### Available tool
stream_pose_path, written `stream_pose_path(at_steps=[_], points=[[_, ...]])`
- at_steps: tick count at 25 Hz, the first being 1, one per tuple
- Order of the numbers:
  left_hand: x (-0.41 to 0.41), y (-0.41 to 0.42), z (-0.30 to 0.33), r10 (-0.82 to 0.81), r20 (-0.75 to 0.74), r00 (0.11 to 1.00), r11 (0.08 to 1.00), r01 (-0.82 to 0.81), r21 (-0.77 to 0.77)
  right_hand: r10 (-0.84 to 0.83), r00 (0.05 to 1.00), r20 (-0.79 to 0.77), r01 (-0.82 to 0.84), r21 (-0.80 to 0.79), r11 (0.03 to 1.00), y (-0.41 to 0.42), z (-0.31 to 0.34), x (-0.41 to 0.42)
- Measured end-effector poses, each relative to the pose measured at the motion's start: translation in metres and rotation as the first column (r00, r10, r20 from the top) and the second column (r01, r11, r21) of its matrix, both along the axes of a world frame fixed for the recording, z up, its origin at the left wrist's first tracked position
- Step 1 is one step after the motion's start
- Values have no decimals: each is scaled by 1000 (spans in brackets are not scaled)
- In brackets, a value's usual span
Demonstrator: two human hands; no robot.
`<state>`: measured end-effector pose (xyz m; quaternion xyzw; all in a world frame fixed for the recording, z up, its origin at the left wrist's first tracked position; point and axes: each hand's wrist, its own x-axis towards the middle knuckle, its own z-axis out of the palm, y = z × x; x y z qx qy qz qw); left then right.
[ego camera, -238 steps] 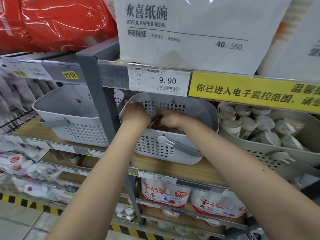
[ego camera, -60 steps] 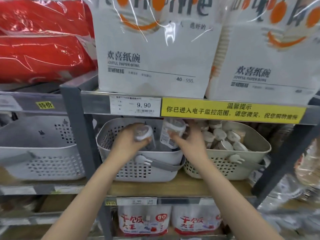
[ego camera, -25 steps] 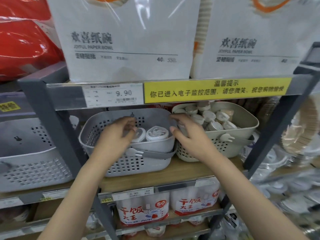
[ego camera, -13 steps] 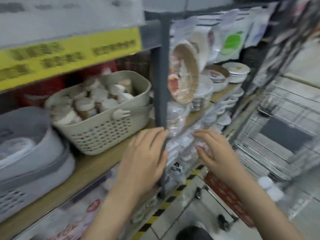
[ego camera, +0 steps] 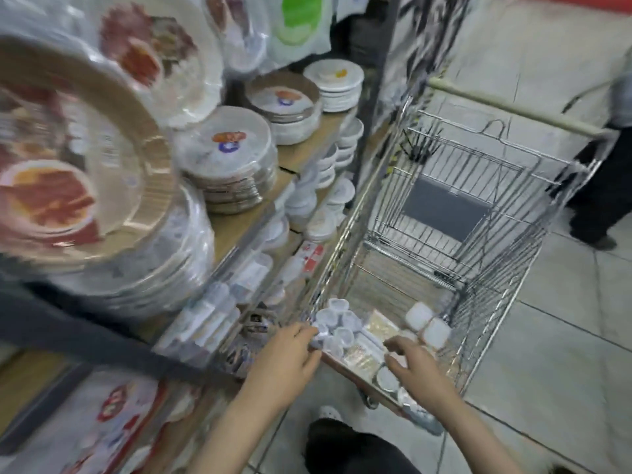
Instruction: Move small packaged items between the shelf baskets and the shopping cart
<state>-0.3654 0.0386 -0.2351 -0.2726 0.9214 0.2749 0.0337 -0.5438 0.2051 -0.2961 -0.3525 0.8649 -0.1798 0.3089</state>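
**Cart far from emptied**

The shopping cart (ego camera: pixel 455 213) holds a cluster of small packaged items (ego camera: pixel 345 331) at its near end (many left, I judge). The left hand (ego camera: pixel 285 366) curls at the cluster's edge, the right hand (ego camera: pixel 415 366) spreads over it; grip on anything: cannot tell.
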Motion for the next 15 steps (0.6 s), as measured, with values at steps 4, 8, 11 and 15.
stream_pose_path(at_steps=[4,8,11,15], points=[[-60,-9,-52,15,115,993,993,-28,114,-20,998,59,14,100,995,-20,-44,-37],[-106,-26,-116,-17,221,975,985,-22,172,25,999,39,-32,201,979,-49,-94,-55],[-134,-44,-162,-48,281,958,985,-1,173,71,997,37,-78,250,965,-65,-135,-61],[-169,-60,-214,-85,321,943,988,39,148,121,992,-45,-105,261,960,-83,-181,-78]])
